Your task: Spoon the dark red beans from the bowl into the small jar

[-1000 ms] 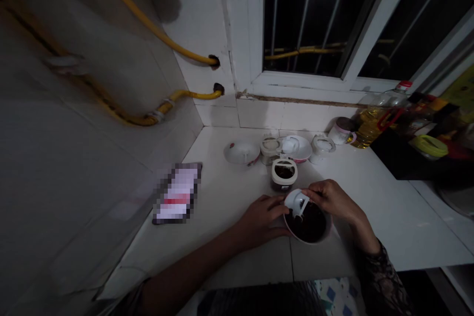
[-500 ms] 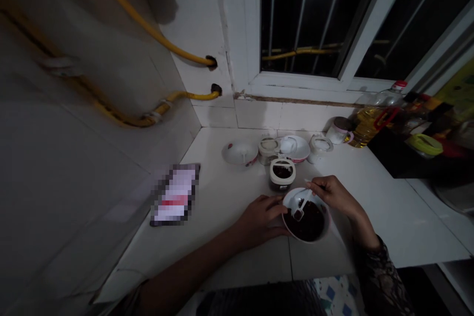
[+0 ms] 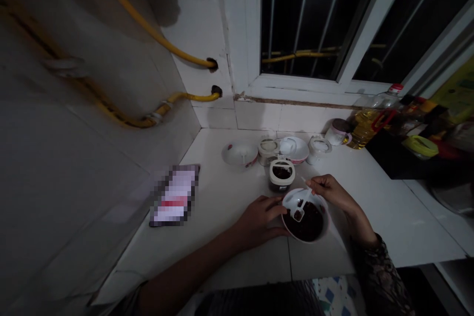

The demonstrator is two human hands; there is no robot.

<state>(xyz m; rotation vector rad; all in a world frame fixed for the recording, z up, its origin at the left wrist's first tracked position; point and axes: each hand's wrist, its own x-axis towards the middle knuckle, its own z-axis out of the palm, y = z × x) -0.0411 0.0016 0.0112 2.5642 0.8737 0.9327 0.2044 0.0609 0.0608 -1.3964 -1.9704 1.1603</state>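
Note:
A white bowl (image 3: 325, 207) with a dark, reddish-brown mixture (image 3: 307, 227) in it stands near the counter's front edge. My left hand (image 3: 261, 219) grips the bowl's left side, fingers along the rim and thumb low on its wall. Pinched in my right hand (image 3: 328, 191) is the handle of a small white plastic spoon (image 3: 299, 213). Its head is down in the bowl, at the edge of the mixture, with some dark stuff on it. Just behind the bowl sits a small jar (image 3: 282, 175) with a pale rim and dark contents.
Along the back are a bowl (image 3: 237, 158), a seasoning jar (image 3: 268, 150), another bowl (image 3: 301, 150), a clear jar (image 3: 319, 149) and a lidded mug (image 3: 337, 133). An oil bottle (image 3: 365, 121) stands right. A blurred phone-like object (image 3: 176, 195) lies left. Yellow pipes (image 3: 155, 32) cross the wall.
My right hand has shifted slightly, and the spoon's handle now leans a little differently. The spoon's head stays in the bowl. My left hand keeps its place on the bowl.

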